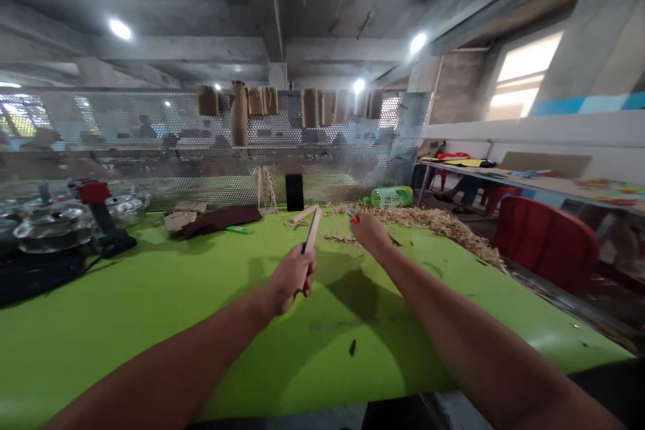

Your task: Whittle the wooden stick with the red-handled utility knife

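My left hand (pixel 295 275) is closed around a pale wooden stick (pixel 313 230), which points up and away over the green tabletop (pixel 166 322). A dark line runs along one side of the stick. To the right and a little farther off, my right hand (pixel 371 232) is curled up, apart from the stick. A small red object (pixel 355 220) pokes out of that fist; the rest of it is hidden by the fingers. Curled wood shavings (pixel 428 220) lie just beyond my right hand. Another piece of pale wood (pixel 304 213) rests behind the stick's tip.
A green-labelled bottle (pixel 392 197) lies at the back. A black upright block (pixel 294 192), brown sheets (pixel 222 220) and a green cutter (pixel 238 230) are nearby. At left stand a red-and-black power tool (pixel 101 215) and metal pots (pixel 45 228). A red chair (pixel 544 238) is at right.
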Tool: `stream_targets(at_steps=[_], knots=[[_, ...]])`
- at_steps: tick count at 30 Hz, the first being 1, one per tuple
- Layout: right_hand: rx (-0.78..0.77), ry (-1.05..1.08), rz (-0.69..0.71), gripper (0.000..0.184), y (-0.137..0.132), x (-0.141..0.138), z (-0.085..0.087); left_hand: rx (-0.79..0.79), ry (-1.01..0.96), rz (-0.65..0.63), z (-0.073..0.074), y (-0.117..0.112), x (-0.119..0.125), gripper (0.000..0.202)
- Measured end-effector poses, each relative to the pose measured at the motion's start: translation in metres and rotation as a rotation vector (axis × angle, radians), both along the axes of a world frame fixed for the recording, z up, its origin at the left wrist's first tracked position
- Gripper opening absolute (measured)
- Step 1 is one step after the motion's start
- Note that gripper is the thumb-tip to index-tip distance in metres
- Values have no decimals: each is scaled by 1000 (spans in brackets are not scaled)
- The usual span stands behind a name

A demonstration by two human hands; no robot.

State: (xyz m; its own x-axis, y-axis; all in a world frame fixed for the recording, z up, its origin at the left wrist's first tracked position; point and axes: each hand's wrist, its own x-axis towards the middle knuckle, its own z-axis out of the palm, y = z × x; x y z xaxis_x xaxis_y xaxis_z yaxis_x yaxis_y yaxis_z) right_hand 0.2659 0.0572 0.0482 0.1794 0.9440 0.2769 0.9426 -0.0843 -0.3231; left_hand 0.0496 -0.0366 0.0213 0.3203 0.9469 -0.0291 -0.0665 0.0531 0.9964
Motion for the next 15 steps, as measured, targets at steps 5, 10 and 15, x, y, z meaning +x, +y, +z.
stream_targets(at_steps=[5,10,15], knots=[[25,-98,257,28,-28,-47,-10,-32,-48,51,-3,22,-9,22],[-15,-260,301,28,-38,-63,-16,28,-72,19,3,16,-7,16],[15,-271,279,31,-36,-57,-15,9,-44,27,8,10,-2,12]])
